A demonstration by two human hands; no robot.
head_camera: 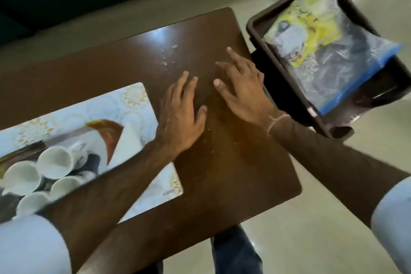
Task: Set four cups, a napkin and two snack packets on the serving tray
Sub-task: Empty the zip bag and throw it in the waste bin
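Resting flat on the table (222, 162), both empty hands, left hand (180, 115) and right hand (242, 89), lie open between cups (53, 162) and tray (289, 73).

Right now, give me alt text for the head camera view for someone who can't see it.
Both hands, left hand and right hand, hover open and empty over a brown table. Four white cups sit on a patterned tray at left. At right, a dark bin holds snack packets.
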